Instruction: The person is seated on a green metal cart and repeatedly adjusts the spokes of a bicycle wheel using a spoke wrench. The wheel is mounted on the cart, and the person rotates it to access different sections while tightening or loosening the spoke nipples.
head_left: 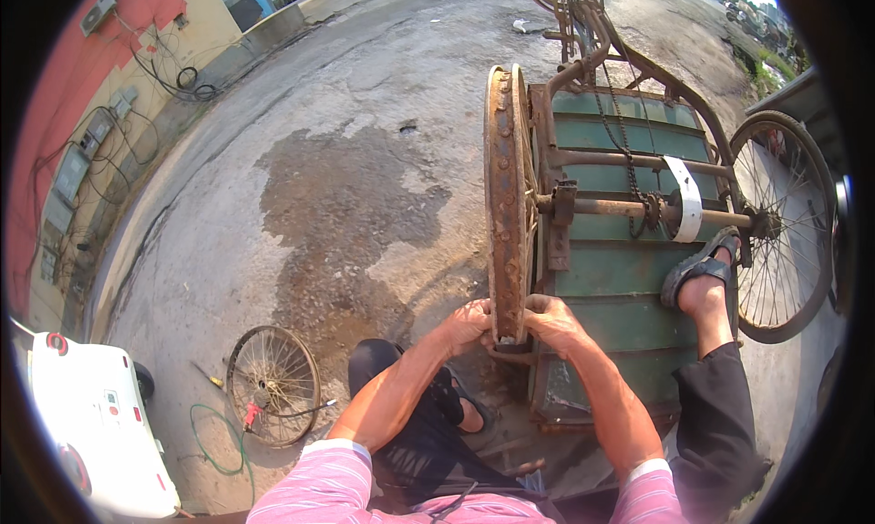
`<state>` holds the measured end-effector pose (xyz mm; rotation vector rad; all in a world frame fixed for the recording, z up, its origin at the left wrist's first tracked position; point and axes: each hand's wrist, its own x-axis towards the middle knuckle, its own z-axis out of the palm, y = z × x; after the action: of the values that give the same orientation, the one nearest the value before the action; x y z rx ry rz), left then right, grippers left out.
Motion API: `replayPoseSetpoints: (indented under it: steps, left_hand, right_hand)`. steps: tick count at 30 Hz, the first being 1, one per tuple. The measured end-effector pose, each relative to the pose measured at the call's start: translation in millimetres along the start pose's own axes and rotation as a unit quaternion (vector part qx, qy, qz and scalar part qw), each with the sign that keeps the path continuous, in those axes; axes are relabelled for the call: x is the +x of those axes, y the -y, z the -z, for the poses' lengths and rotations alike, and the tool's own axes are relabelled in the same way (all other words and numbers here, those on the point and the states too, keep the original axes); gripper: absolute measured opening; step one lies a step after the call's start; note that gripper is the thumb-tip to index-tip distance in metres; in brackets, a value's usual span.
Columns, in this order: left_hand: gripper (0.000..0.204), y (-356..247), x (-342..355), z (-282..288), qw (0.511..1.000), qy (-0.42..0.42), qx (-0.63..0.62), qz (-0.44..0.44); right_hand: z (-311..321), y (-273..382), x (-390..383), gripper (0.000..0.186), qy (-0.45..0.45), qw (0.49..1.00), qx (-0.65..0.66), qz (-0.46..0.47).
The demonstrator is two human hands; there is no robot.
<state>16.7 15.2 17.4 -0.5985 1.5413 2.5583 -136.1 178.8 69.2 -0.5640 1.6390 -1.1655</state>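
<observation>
A rusty wheel rim [504,205] without a tyre stands upright on the axle of an overturned cargo tricycle. Its face, edge-on to me, shows a row of round rusty spots. My left hand [469,325] grips the near end of the rim from the left, fingers bent against its edge. From the right, my right hand [554,325] pinches the same stretch, thumb and fingers closed at the edge. A small pale bit shows on the rim between the hands; I cannot make out what it is. The fingertips are partly hidden.
The tricycle's green cargo bed [611,292] lies underside up, with a chain [620,132] and axle above it. My sandalled foot [706,267] rests on it. A tyred spoked wheel [791,228] stands right. Lower left are a loose wheel [273,385], green hose [219,446] and white vehicle [105,424].
</observation>
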Motion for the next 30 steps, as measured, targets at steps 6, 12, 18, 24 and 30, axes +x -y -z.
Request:
replayPoseSetpoints:
  steps: [6, 12, 18, 24, 30]
  left_hand:
    - [0.023, -11.3, -9.0, -0.3, 1.0, 0.001, -0.004, -0.005]
    - [0.041, -34.6, -24.2, -20.0, 0.999, 0.022, 0.026, -0.04]
    - [0.049, -27.9, -18.8, -7.5, 0.997, 0.039, 0.05, -0.049]
    - [0.046, -29.6, -17.8, -14.0, 0.999, 0.013, 0.042, -0.017]
    - [0.043, -12.2, -8.2, -0.3, 0.999, 0.025, -0.022, 0.013]
  right_hand:
    - [6.1, -13.8, 8.1, 0.044, 0.023, 1.0, -0.02, 0.004]
    - [5.0, -20.4, 15.5, 0.039, 0.072, 0.995, 0.074, 0.009]
    - [-8.3, -21.4, 17.4, 0.04, 0.023, 0.993, 0.117, -0.022]
    - [-6.5, -17.0, 17.5, 0.049, -0.071, 0.994, -0.062, 0.056]
    - [-13.0, 4.1, -4.0, 0.057, -0.104, 0.979, -0.161, 0.068]
